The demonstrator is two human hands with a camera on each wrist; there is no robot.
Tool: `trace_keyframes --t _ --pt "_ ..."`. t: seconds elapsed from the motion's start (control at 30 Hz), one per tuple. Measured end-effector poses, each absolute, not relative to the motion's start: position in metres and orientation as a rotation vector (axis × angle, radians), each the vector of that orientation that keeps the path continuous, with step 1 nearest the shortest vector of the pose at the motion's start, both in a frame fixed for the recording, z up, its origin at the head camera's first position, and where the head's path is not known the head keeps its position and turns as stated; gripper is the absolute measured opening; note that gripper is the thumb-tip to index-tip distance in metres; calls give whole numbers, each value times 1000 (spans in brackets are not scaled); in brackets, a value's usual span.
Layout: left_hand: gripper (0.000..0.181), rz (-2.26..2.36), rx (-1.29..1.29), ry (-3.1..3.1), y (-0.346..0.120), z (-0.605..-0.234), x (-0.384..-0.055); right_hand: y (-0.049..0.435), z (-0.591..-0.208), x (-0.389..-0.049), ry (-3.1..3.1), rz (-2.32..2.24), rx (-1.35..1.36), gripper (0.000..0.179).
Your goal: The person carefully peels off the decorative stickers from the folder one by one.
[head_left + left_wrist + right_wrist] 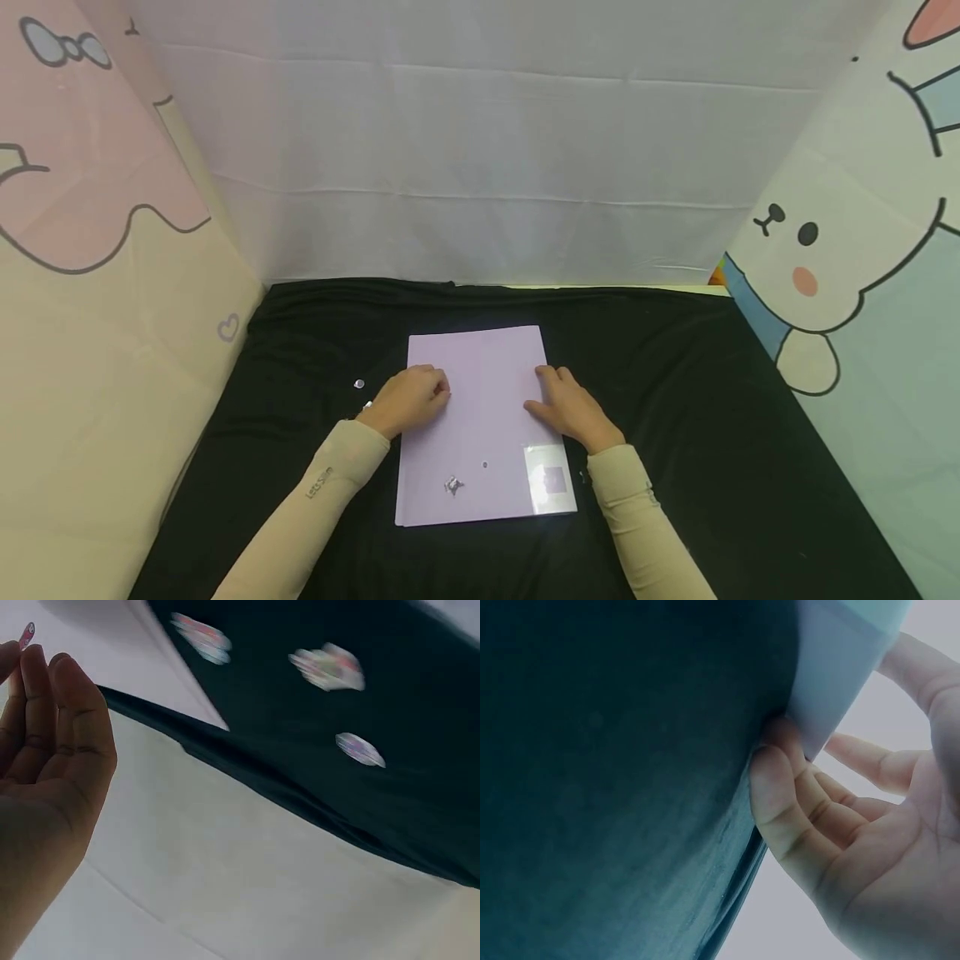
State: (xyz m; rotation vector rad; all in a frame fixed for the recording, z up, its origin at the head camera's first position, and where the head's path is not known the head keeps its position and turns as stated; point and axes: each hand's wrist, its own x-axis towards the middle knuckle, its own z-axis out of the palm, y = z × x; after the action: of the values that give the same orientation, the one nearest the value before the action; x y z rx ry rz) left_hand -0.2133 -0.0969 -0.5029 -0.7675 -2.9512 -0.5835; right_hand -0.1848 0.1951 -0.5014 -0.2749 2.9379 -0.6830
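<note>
A lilac folder [480, 417] lies on the black cloth, with a clear label pocket at its near right corner. Over its left part, my left hand [412, 398] pinches a small pinkish-red oval sticker [27, 635] between thumb and fingertips. My right hand [573, 408] rests at the folder's right edge, thumb and index finger on the cover. In the right wrist view its other fingers [774, 784] lie loosely bent against the folder's side [829, 671]. On the cover sit a shiny star-like sticker [453, 485] and a tiny round one [484, 465].
Loose stickers lie on the black cloth left of the folder, among them a small round one [359, 384]; three show blurred in the left wrist view, one of them purplish [360, 749]. A white curtain [480, 167] hangs behind the table, and printed cartoon cloths flank it.
</note>
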Motion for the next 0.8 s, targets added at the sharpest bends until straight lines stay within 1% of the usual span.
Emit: trace_keyframes --t 0.27,0.5,0.63,0.8 --pt "7 -647 -604 -3001 -163 -501 -210 195 -502 -186 2932 -677 -265 67" --pt "7 -625 -349 -3107 -220 -500 -196 194 -501 -185 2913 -690 -254 69" --pt "8 -599 -265 -3124 -241 -500 -189 195 -501 -186 2931 -677 -262 69" --pt "13 -560 -217 -3144 -255 -502 -184 195 -503 -186 2928 -678 -270 69"
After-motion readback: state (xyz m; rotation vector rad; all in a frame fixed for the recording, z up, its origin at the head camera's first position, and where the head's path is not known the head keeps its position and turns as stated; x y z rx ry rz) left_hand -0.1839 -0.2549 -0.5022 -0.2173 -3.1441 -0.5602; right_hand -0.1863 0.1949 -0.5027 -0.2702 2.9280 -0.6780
